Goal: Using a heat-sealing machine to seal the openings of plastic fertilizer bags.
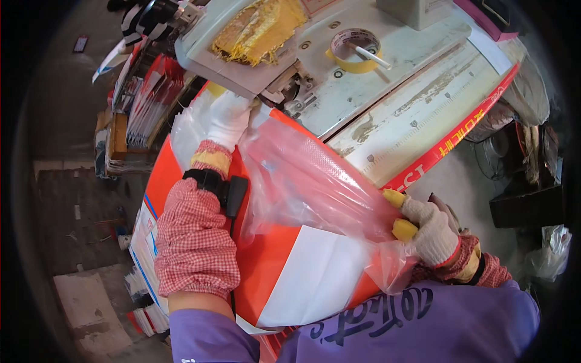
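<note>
Clear plastic film point(302, 175), creased and pulled taut, lies across a large orange-red and white sack-like sheet point(254, 272) in front of me. At the film's right end, my right hand point(430, 233), in a pale glove with yellow fingertips, is closed on its gathered edge. My left hand point(229, 118), in a white glove, rests at the far left edge of the sheet and film, close to the metal foot of a sewing machine point(284, 91). The machine's head partly covers its fingers, so their grip is hidden.
A yellow frayed cloth point(260, 30) lies on the machine head. On the worktable point(417, 103) sits a tape roll point(355, 49) with a white stick across it. A red printed strip point(454, 139) runs along the table's edge. Stacked folded sacks point(151, 97) stand at left.
</note>
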Action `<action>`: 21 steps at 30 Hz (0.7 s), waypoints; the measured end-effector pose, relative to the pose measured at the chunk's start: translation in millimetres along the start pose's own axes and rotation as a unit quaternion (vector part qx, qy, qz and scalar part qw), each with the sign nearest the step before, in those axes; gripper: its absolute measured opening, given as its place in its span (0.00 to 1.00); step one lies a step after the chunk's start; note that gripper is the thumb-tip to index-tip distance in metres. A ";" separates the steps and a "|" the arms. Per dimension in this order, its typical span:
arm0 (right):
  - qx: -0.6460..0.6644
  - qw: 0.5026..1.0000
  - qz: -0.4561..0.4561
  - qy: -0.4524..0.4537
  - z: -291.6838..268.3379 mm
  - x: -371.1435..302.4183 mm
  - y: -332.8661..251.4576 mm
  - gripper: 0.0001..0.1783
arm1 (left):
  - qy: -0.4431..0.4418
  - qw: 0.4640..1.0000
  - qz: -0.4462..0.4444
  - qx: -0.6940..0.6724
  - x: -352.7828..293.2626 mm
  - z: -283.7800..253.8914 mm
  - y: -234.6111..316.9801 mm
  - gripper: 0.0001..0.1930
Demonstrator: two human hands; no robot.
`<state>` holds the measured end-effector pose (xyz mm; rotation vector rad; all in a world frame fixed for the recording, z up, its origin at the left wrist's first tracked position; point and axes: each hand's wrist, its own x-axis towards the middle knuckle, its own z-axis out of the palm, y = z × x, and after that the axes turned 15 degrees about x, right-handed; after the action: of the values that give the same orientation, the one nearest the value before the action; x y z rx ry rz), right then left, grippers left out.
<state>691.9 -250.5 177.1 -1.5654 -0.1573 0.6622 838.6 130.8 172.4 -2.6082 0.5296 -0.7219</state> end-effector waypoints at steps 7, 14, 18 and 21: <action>-0.268 0.958 -0.104 0.026 1.9 -5.6 -9.5 0.21 | -0.165 0.985 0.009 -0.041 -6.8 -38.0 3.3 0.09; -0.264 0.964 -0.035 0.002 -2.9 -24.2 -3.8 0.16 | -0.201 0.977 0.076 0.009 -3.3 -52.4 18.5 0.08; -0.478 0.868 -0.131 -0.012 10.5 7.7 -0.7 0.19 | -0.231 0.968 0.068 0.065 20.2 -14.8 -4.5 0.09; -0.422 0.887 -0.187 -0.005 36.7 53.4 -8.0 0.22 | -0.158 0.982 -0.069 -0.074 32.4 30.5 -53.4 0.10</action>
<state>719.7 -192.0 169.3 -2.2733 -0.8248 0.2863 894.6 169.9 185.3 -2.8454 0.3190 -0.3046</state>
